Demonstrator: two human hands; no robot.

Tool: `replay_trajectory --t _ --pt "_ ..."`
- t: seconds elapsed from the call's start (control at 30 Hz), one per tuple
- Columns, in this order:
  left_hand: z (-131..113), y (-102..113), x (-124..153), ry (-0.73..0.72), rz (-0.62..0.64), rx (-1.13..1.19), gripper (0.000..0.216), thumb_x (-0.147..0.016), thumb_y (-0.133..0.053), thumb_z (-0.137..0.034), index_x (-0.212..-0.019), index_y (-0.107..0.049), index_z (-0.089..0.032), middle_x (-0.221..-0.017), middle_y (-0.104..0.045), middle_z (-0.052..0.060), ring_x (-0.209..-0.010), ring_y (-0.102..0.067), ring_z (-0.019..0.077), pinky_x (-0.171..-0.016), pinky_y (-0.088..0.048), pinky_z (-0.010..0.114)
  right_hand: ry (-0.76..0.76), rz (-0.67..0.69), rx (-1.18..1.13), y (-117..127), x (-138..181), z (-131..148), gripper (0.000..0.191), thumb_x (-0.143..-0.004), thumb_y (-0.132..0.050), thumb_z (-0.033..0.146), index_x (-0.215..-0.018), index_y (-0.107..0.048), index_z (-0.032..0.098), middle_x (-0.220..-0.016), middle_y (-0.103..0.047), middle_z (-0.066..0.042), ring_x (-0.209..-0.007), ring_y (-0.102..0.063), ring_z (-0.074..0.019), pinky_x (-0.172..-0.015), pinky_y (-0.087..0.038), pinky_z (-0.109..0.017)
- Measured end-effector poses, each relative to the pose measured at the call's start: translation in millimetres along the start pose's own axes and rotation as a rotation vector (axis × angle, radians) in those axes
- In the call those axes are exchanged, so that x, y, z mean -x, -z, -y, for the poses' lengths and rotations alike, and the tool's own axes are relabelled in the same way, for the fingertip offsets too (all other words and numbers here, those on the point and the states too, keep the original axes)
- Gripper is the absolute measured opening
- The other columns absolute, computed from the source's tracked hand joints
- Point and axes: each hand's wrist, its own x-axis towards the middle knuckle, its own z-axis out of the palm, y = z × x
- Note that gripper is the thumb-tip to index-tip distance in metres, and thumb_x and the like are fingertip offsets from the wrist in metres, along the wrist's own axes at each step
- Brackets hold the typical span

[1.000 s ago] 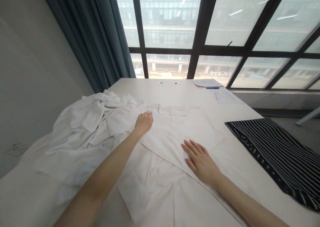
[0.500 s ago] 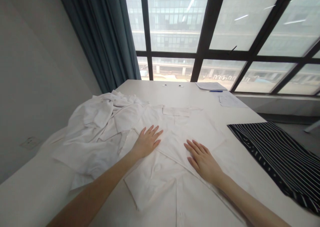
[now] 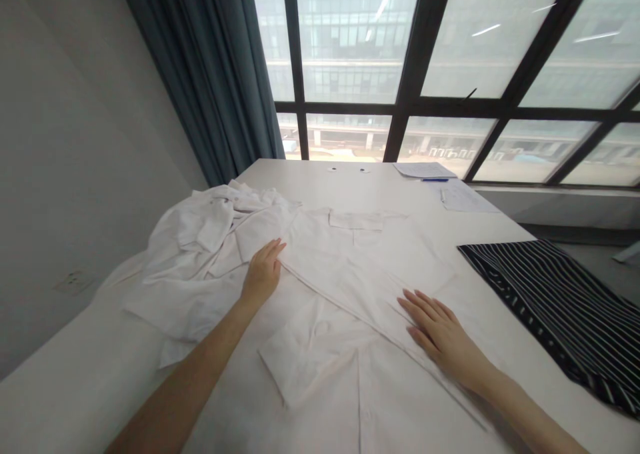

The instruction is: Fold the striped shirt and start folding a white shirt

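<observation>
A white shirt (image 3: 340,267) lies spread on the white table, its collar (image 3: 355,221) toward the far side. A long folded edge runs slantwise across it, from beside my left hand down to the lower right. The end of a sleeve (image 3: 295,367) lies below that edge. My left hand (image 3: 261,274) rests at the upper left end of the fold, fingers stretched out and close together, touching the cloth. On the right part of the shirt, my right hand (image 3: 443,327) lies flat with its fingers extended. Neither hand visibly grips the fabric.
Heaped white garments (image 3: 200,241) lie to the left, against the shirt. A black striped cloth (image 3: 555,307) hangs over the table's right edge. Papers (image 3: 425,170) and a blue pen (image 3: 434,180) lie at the far right corner. Behind stand a window and a dark curtain (image 3: 210,61).
My left hand has slid left and slightly away from me, its fingers now closer together. My right hand has moved right and a little nearer. The slanting fold looks straighter and smoother.
</observation>
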Motion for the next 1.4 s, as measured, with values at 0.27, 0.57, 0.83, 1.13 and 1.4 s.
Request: replay_trajectory --t 0.27,0.57,0.83,1.13,1.4 --pt "4.9 0.1 -3.2 0.012 -0.023 0.097 0.042 -0.084 -0.039 -0.010 -0.113 -0.068 -0.020 -0.133 -0.059 0.006 -0.124 -0.053 0.0194 -0.110 -0.041 0.041 0.138 0.071 -0.055 19.6 27.0 26.3 0.018 -0.093 -0.048 0.035 -0.101 -0.061 0.025 -0.146 -0.048 -0.004 -0.141 -0.034 -0.0249 -0.113 -0.030 -0.053" --pt "5.2 6.6 -2.6 0.103 -0.074 0.198 0.034 -0.090 -0.041 -0.012 -0.105 -0.071 -0.019 -0.120 -0.069 0.005 -0.114 -0.061 0.0177 -0.106 -0.047 0.035 0.151 0.035 -0.019 21.8 25.3 25.4 0.012 -0.091 -0.050 0.033 -0.087 -0.058 0.025 -0.138 -0.056 -0.006 -0.131 -0.048 -0.0242 -0.109 -0.033 -0.052" --pt "9.6 0.0 -2.1 0.141 -0.167 0.321 0.030 -0.086 -0.046 -0.012 -0.097 -0.074 -0.019 -0.115 -0.071 0.004 -0.108 -0.066 0.0188 -0.103 -0.048 0.036 0.188 -0.052 0.021 21.9 25.2 24.7 0.012 -0.083 -0.051 0.014 -0.088 -0.056 0.024 -0.128 -0.064 -0.004 -0.125 -0.053 -0.0230 -0.107 -0.032 -0.051" --pt "8.0 -2.3 -2.3 0.187 -0.250 0.427 0.028 -0.085 -0.049 -0.014 -0.094 -0.075 -0.021 -0.114 -0.071 0.003 -0.111 -0.065 0.0195 -0.107 -0.046 0.039 0.202 -0.079 0.034 27.5 21.1 29.5 0.014 -0.078 -0.051 0.011 -0.085 -0.053 0.024 -0.123 -0.067 -0.004 -0.121 -0.056 -0.0245 -0.105 -0.031 -0.052" --pt "9.9 -0.2 -3.5 0.160 -0.292 0.389 0.031 -0.085 -0.045 -0.013 -0.094 -0.074 -0.016 -0.113 -0.072 0.008 -0.109 -0.066 0.0201 -0.108 -0.044 0.040 0.213 -0.005 -0.059 33.1 15.9 39.2 0.004 -0.084 -0.055 0.020 -0.082 -0.056 0.024 -0.118 -0.068 -0.006 -0.118 -0.058 -0.0248 -0.104 -0.034 -0.053"
